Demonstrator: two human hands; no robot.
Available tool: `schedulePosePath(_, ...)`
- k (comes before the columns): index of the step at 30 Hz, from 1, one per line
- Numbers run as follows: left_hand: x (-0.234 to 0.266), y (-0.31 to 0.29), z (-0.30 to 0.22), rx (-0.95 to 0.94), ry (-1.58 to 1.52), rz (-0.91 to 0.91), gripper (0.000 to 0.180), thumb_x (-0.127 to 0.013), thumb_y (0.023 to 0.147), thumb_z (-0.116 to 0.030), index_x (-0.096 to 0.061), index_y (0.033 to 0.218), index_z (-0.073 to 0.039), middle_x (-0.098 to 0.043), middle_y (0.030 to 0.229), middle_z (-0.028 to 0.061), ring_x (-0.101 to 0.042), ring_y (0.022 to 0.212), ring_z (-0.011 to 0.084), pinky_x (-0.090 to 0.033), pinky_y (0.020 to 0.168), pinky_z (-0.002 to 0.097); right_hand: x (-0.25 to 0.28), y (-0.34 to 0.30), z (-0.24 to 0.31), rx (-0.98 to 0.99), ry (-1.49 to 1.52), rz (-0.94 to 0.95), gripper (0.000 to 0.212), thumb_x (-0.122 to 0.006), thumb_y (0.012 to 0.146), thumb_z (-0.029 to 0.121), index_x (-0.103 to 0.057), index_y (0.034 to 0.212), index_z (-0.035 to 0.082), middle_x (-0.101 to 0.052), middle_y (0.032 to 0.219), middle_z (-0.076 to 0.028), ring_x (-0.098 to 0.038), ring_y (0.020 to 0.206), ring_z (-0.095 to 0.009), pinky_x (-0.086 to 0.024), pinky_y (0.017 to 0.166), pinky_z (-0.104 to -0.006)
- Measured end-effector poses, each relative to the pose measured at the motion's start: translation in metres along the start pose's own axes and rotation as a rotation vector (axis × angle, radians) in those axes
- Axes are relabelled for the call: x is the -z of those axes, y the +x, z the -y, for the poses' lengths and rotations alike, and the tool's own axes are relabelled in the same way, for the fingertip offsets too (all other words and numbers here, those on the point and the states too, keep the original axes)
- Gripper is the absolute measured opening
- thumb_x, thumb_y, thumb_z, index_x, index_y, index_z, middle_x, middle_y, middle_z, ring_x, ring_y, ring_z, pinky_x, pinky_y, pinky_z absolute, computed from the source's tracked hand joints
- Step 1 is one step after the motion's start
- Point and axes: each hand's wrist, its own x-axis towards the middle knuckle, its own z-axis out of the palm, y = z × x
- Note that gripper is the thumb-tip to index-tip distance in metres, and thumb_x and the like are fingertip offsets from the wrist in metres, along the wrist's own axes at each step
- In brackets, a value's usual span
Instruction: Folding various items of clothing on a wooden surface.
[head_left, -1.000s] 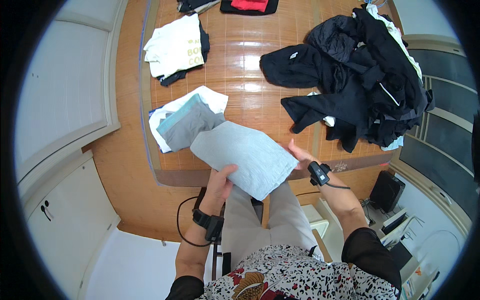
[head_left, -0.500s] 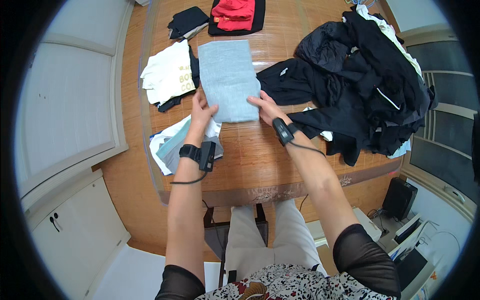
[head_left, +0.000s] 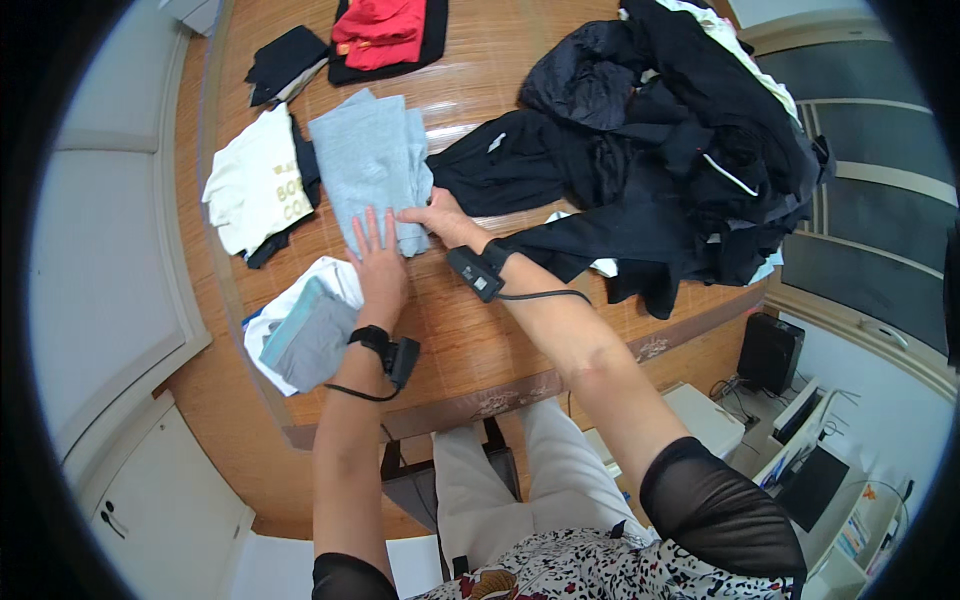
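Observation:
A light grey-blue folded garment (head_left: 367,165) lies on the table in front of me, its layers slightly offset along the right side. My left hand (head_left: 380,272) rests on its near edge, palm down with fingers spread. At the near right corner, my right hand (head_left: 447,218) has its thumb over the cloth and its fingers along the side, taking hold of the edge. Just left of the garment is a folded cream shirt (head_left: 262,185) with gold lettering, on top of something black. Beside my left wrist sits a folded white, teal and grey bundle (head_left: 310,335).
A large heap of dark clothes (head_left: 690,190) covers the table's right side. Farther back lie a red garment (head_left: 382,32) on black cloth and a small dark folded stack (head_left: 287,62). The brown table (head_left: 470,330) has a patterned border. A chair (head_left: 410,490) stands below the near edge.
The garment's neat rectangle has become looser, with layers showing at the far and right edges. My left hand has gone from pinching its left corner to lying flat on it. The view has shifted.

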Motion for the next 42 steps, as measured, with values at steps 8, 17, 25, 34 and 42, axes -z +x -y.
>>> schedulePosePath(8,0.009,0.047,0.007,0.037,0.135,-0.018,0.085,-0.060,0.082,-0.004,-0.022,0.156,-0.022,-0.007,0.164,0.0104,-0.007,0.150,0.0390,-0.020,0.110,0.0691,0.073,-0.046,0.026,0.374,-0.585,-0.396,0.007,-0.065,0.078,0.006,-0.060,0.083,0.004,-0.063,0.069,-0.010,-0.062,0.063,-0.022,-0.050,0.060,-0.0328)
schedulePosePath(17,0.039,-0.011,-0.042,-0.048,0.010,-0.079,0.085,-0.059,0.078,0.005,-0.026,0.154,-0.016,-0.008,0.162,0.0199,-0.010,0.148,0.0417,-0.017,0.113,0.0640,0.219,-0.028,0.119,0.344,-1.589,-0.567,0.039,-0.069,0.070,0.011,-0.073,0.109,0.017,-0.025,0.157,-0.019,-0.023,0.144,-0.043,-0.033,0.106,-0.0546)
schedulePosePath(25,0.050,-0.114,-0.087,-0.106,-0.213,0.058,0.081,-0.059,0.078,0.005,-0.027,0.152,-0.006,-0.021,0.156,0.0249,-0.021,0.145,0.0418,-0.021,0.113,0.0584,0.236,-0.073,0.114,0.482,-0.749,-0.553,0.032,-0.080,0.074,0.028,-0.067,0.081,0.000,-0.067,0.078,-0.018,-0.067,0.075,-0.032,-0.051,0.070,-0.0383)
schedulePosePath(34,0.089,-0.110,-0.187,0.064,-1.195,0.365,0.077,-0.063,0.095,-0.023,-0.019,0.154,-0.005,-0.034,0.151,0.0227,-0.039,0.137,0.0374,-0.043,0.103,0.0432,0.204,-0.262,0.159,0.294,-0.165,-0.303,0.031,-0.077,0.082,0.015,-0.067,0.108,0.000,-0.067,0.104,-0.003,-0.060,0.093,-0.015,-0.048,0.085,-0.0292)
schedulePosePath(42,0.138,-0.082,-0.288,0.192,-2.068,0.824,0.058,-0.042,0.104,-0.041,-0.025,0.151,-0.012,-0.048,0.141,0.0163,-0.060,0.113,0.0284,-0.053,0.092,0.0454,0.185,-0.427,0.204,-0.020,-0.161,0.096,0.061,-0.080,0.078,0.014,-0.053,0.131,0.001,-0.058,0.123,-0.003,-0.051,0.111,-0.013,-0.044,0.097,-0.0286)
